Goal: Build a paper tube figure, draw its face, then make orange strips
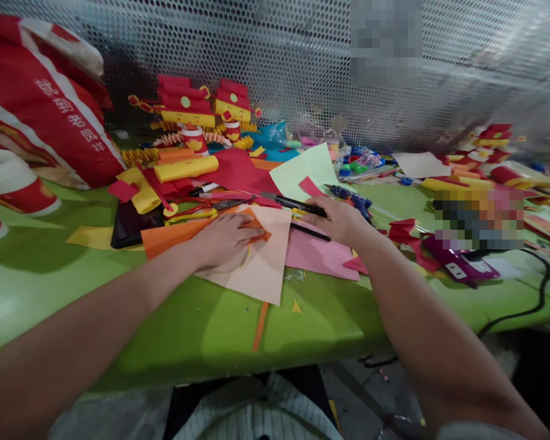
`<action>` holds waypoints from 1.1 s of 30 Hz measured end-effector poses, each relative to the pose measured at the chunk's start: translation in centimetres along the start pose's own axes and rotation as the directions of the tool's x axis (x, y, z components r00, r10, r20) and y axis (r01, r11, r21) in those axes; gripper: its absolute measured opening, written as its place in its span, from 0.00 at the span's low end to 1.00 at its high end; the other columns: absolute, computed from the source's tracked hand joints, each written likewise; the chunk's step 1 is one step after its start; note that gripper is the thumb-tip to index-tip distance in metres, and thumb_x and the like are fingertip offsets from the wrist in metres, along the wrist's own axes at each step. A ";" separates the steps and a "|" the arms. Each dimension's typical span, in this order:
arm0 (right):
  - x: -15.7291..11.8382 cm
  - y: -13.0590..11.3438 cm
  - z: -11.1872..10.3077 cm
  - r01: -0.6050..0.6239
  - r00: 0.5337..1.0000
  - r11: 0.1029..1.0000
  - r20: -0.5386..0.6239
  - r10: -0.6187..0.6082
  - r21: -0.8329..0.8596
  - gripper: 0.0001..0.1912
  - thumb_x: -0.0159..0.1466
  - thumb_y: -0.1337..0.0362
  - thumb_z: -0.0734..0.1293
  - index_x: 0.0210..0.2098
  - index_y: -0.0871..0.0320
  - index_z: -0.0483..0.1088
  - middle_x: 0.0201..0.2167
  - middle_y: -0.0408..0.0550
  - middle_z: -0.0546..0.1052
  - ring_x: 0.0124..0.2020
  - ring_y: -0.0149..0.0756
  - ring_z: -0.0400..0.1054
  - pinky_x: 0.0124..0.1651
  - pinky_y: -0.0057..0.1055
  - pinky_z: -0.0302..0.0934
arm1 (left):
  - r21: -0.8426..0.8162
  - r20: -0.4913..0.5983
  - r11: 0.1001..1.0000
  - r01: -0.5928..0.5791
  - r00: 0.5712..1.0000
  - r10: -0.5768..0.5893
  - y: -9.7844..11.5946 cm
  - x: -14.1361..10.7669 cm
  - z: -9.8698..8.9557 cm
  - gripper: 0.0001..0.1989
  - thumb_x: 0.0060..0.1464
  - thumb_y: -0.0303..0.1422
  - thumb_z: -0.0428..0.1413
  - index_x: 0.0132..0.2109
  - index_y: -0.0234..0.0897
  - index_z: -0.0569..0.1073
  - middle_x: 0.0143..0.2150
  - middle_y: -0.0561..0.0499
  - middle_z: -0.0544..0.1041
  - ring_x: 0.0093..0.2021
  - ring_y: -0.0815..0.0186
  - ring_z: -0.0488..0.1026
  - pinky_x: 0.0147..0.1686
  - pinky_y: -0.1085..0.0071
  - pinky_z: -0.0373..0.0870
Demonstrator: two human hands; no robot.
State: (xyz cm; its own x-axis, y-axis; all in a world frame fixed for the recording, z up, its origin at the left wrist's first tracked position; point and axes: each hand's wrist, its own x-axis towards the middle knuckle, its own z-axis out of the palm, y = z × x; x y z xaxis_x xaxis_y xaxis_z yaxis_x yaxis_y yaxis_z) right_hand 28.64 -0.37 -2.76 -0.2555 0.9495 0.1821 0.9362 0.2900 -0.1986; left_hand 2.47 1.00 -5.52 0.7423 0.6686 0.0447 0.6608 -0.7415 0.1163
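Note:
My left hand (227, 239) lies with its fingers stretched out over a small orange paper piece (259, 227), pressing it onto a pale pink paper sheet (268, 269). My right hand (337, 219) closes its fingers on the right end of a slim black tool with a greyish tip (297, 204); whether it is a craft knife or a pen I cannot tell. Just below that hand, a second black stick (310, 231) rests across a pink sheet (321, 253). Behind them are a light green sheet (302, 171) and a dark blue glue gun (352, 198). Yellow-handled scissors (197, 217) lie beyond my left hand.
Red-and-yellow paper figures (186, 104) stand at the back. Left are a red bag (50, 104), a paper cup (16, 183) and a dark phone-like slab (135, 226). On the right, a purple power strip (461, 260) trails a black cable (543, 281). A perforated metal wall (284, 55) closes the back.

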 end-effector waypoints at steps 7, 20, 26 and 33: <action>0.9 -2.4 0.3 -0.005 1.000 0.991 -0.014 0.004 -0.130 0.16 0.64 0.56 0.60 0.43 0.60 0.70 0.42 0.57 0.75 0.44 0.47 0.69 0.43 0.37 0.61 | 0.024 0.023 0.999 0.024 0.999 -0.025 0.0 -0.1 0.3 0.21 0.63 0.33 0.38 0.58 0.43 0.68 0.61 0.45 0.66 0.61 0.59 0.59 0.58 0.58 0.54; 0.6 1.5 2.1 0.171 0.985 0.980 0.044 -0.168 -0.103 0.17 0.64 0.62 0.59 0.49 0.58 0.71 0.47 0.55 0.74 0.44 0.46 0.69 0.47 0.40 0.62 | -0.082 -0.056 0.996 0.020 0.998 -0.025 -0.1 -1.0 -0.1 0.21 0.63 0.34 0.39 0.57 0.42 0.69 0.60 0.46 0.67 0.59 0.62 0.61 0.58 0.59 0.57; 0.4 1.3 1.9 0.216 0.975 0.970 0.072 -0.209 -0.110 0.17 0.65 0.61 0.59 0.50 0.56 0.71 0.46 0.54 0.75 0.43 0.44 0.69 0.48 0.41 0.62 | -0.113 -0.050 0.994 -0.010 0.999 0.004 -0.7 -1.0 0.2 0.20 0.63 0.34 0.41 0.57 0.46 0.68 0.59 0.48 0.68 0.59 0.62 0.61 0.58 0.60 0.57; 0.1 1.1 2.0 0.210 0.978 0.962 0.050 -0.204 -0.175 0.17 0.65 0.62 0.60 0.51 0.53 0.72 0.46 0.53 0.75 0.42 0.43 0.68 0.47 0.39 0.62 | -0.129 -0.056 0.992 -0.006 0.998 -0.001 -1.0 -1.0 0.5 0.19 0.64 0.34 0.40 0.56 0.45 0.69 0.59 0.48 0.67 0.58 0.63 0.61 0.59 0.60 0.56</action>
State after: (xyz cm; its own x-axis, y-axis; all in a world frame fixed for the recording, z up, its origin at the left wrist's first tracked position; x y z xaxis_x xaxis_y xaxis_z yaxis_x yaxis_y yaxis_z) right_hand 29.14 0.24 -4.88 -0.4527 0.8752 0.1704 0.8893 0.4570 0.0153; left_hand 1.10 1.03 -6.20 0.7345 0.6713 0.0999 0.6363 -0.7323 0.2427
